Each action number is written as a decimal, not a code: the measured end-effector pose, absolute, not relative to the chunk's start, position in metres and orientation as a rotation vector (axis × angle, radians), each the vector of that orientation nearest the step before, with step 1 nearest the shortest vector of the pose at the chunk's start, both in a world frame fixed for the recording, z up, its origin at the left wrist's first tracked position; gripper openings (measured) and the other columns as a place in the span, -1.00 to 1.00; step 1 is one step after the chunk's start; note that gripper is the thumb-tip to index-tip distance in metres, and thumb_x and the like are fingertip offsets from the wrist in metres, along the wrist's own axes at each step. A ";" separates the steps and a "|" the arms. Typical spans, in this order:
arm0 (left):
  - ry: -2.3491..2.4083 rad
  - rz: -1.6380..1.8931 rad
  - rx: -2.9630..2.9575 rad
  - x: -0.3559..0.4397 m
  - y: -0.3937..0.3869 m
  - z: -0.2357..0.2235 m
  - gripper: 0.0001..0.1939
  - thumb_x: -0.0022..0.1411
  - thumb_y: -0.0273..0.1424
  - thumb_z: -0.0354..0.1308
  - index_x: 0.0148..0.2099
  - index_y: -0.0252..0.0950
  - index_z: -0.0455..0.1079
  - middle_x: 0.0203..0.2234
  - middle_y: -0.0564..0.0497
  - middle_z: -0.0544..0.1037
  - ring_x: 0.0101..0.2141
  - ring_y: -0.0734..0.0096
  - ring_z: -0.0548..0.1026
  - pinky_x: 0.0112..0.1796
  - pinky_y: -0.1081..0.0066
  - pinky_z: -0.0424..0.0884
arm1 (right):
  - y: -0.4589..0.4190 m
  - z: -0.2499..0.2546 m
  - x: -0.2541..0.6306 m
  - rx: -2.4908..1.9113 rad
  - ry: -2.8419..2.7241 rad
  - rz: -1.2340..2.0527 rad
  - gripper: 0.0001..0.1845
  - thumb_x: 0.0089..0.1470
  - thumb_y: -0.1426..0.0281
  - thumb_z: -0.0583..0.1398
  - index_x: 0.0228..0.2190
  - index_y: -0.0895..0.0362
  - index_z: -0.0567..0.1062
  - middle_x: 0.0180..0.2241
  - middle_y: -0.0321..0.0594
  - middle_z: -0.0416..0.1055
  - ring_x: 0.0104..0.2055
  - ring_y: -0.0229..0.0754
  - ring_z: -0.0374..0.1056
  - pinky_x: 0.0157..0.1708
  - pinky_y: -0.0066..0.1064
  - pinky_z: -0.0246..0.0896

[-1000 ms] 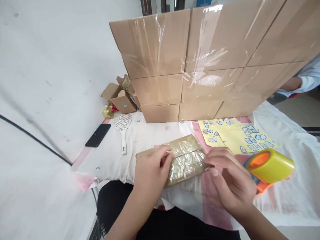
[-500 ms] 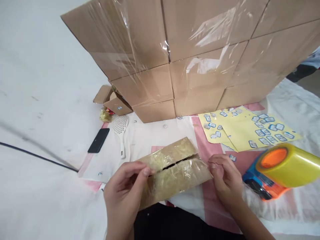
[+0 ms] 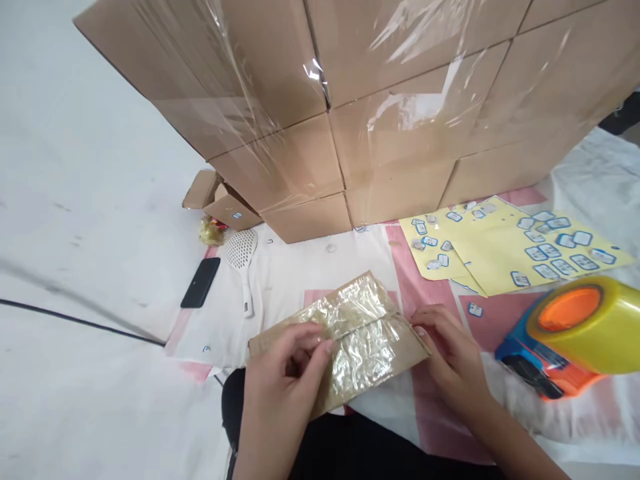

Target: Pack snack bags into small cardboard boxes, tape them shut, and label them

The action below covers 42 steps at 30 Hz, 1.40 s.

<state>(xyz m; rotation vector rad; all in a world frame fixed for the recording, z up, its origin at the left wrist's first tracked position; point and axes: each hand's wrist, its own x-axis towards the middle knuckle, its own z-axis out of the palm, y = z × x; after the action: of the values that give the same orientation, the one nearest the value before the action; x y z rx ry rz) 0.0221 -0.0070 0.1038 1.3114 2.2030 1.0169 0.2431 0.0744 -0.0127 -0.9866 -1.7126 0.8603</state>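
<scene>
Crinkled shiny tape (image 3: 363,357) covers the flat brown carton (image 3: 400,350); the left hand (image 3: 287,380) pinches near its seam, the right hand (image 3: 450,350) its right edge. Cloth (image 3: 295,270) separates its far edge from stacked boxes (image 3: 390,153).

No legible text; labels (image 3: 583,262) on yellow sheet (image 3: 493,257) unreadable

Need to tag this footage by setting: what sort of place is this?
Probably a small packing area. The stacked cardboard boxes behind glossy clear plastic, what looks like a yellow tape roll, and the yellow sheet dotted with small labels suggest it.
</scene>
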 end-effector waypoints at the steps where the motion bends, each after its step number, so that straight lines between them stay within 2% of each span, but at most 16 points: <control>1: 2.232 1.008 1.333 0.023 -0.008 0.102 -0.80 0.20 -0.17 0.34 -0.18 -0.13 0.57 -0.44 0.10 0.66 -0.51 0.44 0.54 -0.49 0.47 0.49 | 0.075 -0.013 0.243 -0.992 -1.713 0.866 -0.89 0.33 0.46 0.13 -0.22 0.04 0.45 -0.22 -0.21 0.38 -0.14 -0.17 0.35 -0.16 -0.33 0.27; 5: 2.356 0.964 1.404 0.026 -0.013 0.096 -0.76 0.24 -0.13 0.30 -0.12 -0.13 0.55 -0.43 0.08 0.64 -0.50 0.40 0.52 -0.46 0.40 0.48 | 0.075 -0.015 0.244 -1.013 -1.703 0.869 -0.89 0.32 0.47 0.14 -0.22 0.03 0.45 -0.22 -0.23 0.38 -0.13 -0.18 0.36 -0.13 -0.34 0.27; 9: 2.509 0.942 1.466 0.028 -0.014 0.095 -0.72 0.27 -0.08 0.25 -0.06 -0.07 0.52 -0.28 0.03 0.64 -0.24 0.18 0.59 -0.21 0.19 0.53 | 0.075 -0.016 0.245 -1.037 -1.699 0.858 -0.90 0.32 0.46 0.14 -0.23 0.03 0.45 -0.23 -0.23 0.38 -0.14 -0.18 0.36 -0.14 -0.34 0.27; 13: 2.605 0.860 1.518 0.030 -0.008 0.096 -0.70 0.32 -0.08 0.19 0.02 -0.05 0.49 -0.06 -0.06 0.58 -0.05 0.02 0.53 -0.04 -0.02 0.47 | 0.076 -0.015 0.244 -1.044 -1.692 0.849 -0.91 0.31 0.45 0.15 -0.26 0.03 0.44 -0.24 -0.23 0.38 -0.15 -0.18 0.37 -0.17 -0.35 0.28; 15: 2.709 0.807 1.595 0.031 -0.004 0.096 -0.58 0.32 -0.07 0.19 0.14 -0.09 0.45 0.25 -0.18 0.37 0.11 -0.10 0.43 0.08 -0.12 0.38 | 0.077 -0.014 0.244 -1.053 -1.683 0.840 -0.91 0.30 0.45 0.15 -0.27 0.03 0.44 -0.24 -0.24 0.38 -0.16 -0.19 0.38 -0.17 -0.35 0.28; 17: 2.836 0.771 1.652 0.031 -0.002 0.095 -0.36 0.28 -0.05 0.23 0.33 -0.15 0.30 0.42 -0.25 0.05 0.23 -0.23 0.27 0.17 -0.19 0.25 | 0.077 -0.015 0.245 -1.062 -1.669 0.825 -0.90 0.30 0.45 0.15 -0.28 0.04 0.43 -0.25 -0.25 0.38 -0.17 -0.19 0.38 -0.17 -0.36 0.28; 18: 2.877 0.764 1.664 0.031 -0.001 0.095 -0.27 0.28 -0.05 0.24 0.39 -0.18 0.21 0.43 -0.28 0.03 0.25 -0.24 0.24 0.17 -0.19 0.22 | 0.077 -0.015 0.245 -1.064 -1.665 0.816 -0.90 0.29 0.46 0.15 -0.29 0.04 0.43 -0.25 -0.25 0.38 -0.18 -0.19 0.38 -0.17 -0.36 0.27; 20: 2.846 0.763 1.745 0.032 -0.002 0.094 -0.38 0.33 -0.13 0.21 0.35 -0.19 0.25 0.30 -0.26 0.31 0.18 -0.14 0.35 0.10 -0.08 0.27 | 0.076 -0.017 0.246 -1.069 -1.659 0.805 -0.90 0.29 0.46 0.15 -0.29 0.04 0.43 -0.25 -0.26 0.39 -0.18 -0.19 0.37 -0.16 -0.36 0.27; 23: 2.706 0.766 1.992 0.033 -0.006 0.094 -0.82 0.42 -0.30 0.12 -0.02 -0.13 0.51 -0.05 -0.04 0.64 -0.01 0.10 0.51 -0.06 0.13 0.27 | 0.077 -0.019 0.246 -1.069 -1.646 0.810 -0.89 0.28 0.46 0.15 -0.30 0.03 0.43 -0.25 -0.27 0.39 -0.17 -0.19 0.38 -0.15 -0.35 0.26; 25: 2.691 0.748 2.059 0.034 -0.009 0.094 -0.83 0.43 -0.35 0.12 -0.16 -0.12 0.56 -0.05 0.03 0.67 -0.04 0.14 0.53 -0.10 0.15 0.23 | 0.077 -0.021 0.246 -1.065 -1.637 0.810 -0.89 0.28 0.46 0.15 -0.31 0.03 0.43 -0.25 -0.27 0.39 -0.17 -0.18 0.37 -0.15 -0.35 0.25; 29: 2.723 0.536 2.024 0.036 -0.014 0.095 -0.74 0.48 -0.33 0.05 0.00 -0.07 0.57 0.13 0.07 0.59 0.11 0.09 0.47 -0.05 0.09 0.21 | 0.078 -0.022 0.245 -1.068 -1.615 0.797 -0.89 0.28 0.45 0.15 -0.31 0.04 0.43 -0.25 -0.27 0.39 -0.17 -0.18 0.37 -0.14 -0.36 0.25; 34: 2.577 0.251 2.200 0.035 -0.025 0.094 -0.60 0.52 -0.28 -0.09 0.26 -0.08 0.43 0.25 0.07 0.47 0.25 0.06 0.36 0.04 0.02 0.17 | 0.078 -0.025 0.246 -1.057 -1.584 0.820 -0.87 0.31 0.39 0.14 -0.33 0.05 0.43 -0.27 -0.23 0.40 -0.18 -0.15 0.38 -0.16 -0.33 0.28; 36: 2.535 0.196 2.257 0.029 -0.029 0.090 -0.55 0.51 -0.28 -0.11 0.33 -0.06 0.35 0.29 0.07 0.43 0.26 0.04 0.34 0.06 0.01 0.15 | 0.077 -0.026 0.247 -0.985 -1.641 0.855 -0.90 0.33 0.32 0.15 -0.21 0.04 0.46 -0.17 -0.17 0.43 -0.08 -0.09 0.40 -0.07 -0.27 0.31; 38: 2.456 0.192 2.365 0.017 -0.032 0.086 -0.52 0.48 -0.20 -0.04 0.37 -0.06 0.31 0.31 0.06 0.40 0.26 0.00 0.33 0.05 0.03 0.16 | 0.077 -0.024 0.249 -0.870 -1.760 0.935 -0.59 0.29 0.16 0.21 0.10 0.02 0.39 0.11 -0.04 0.37 0.18 0.04 0.31 0.12 -0.12 0.28; 40: 2.311 0.229 2.552 0.001 -0.035 0.082 -0.41 0.39 -0.05 0.09 0.37 -0.12 0.32 0.31 0.02 0.40 0.25 -0.08 0.33 0.04 0.05 0.16 | 0.078 -0.017 0.248 -0.771 -1.907 1.042 -0.06 0.15 -0.02 0.31 0.38 0.00 0.07 0.38 0.07 0.07 0.42 0.19 0.03 0.31 0.07 0.09; 42: 2.119 0.277 2.742 -0.016 -0.041 0.079 -0.35 0.30 0.04 0.19 0.34 -0.11 0.35 0.26 0.01 0.47 0.21 -0.09 0.37 0.03 0.07 0.16 | 0.081 -0.005 0.244 -0.681 -2.046 1.128 0.35 -0.02 -0.09 0.41 0.46 -0.01 -0.27 0.49 0.11 -0.25 0.51 0.25 -0.24 0.39 0.14 -0.10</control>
<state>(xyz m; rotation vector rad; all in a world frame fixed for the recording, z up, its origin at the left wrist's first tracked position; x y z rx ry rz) -0.0165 -0.0409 0.0787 2.7422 2.1192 0.2773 0.2436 0.0813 -0.0054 -0.6808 -2.0456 1.1282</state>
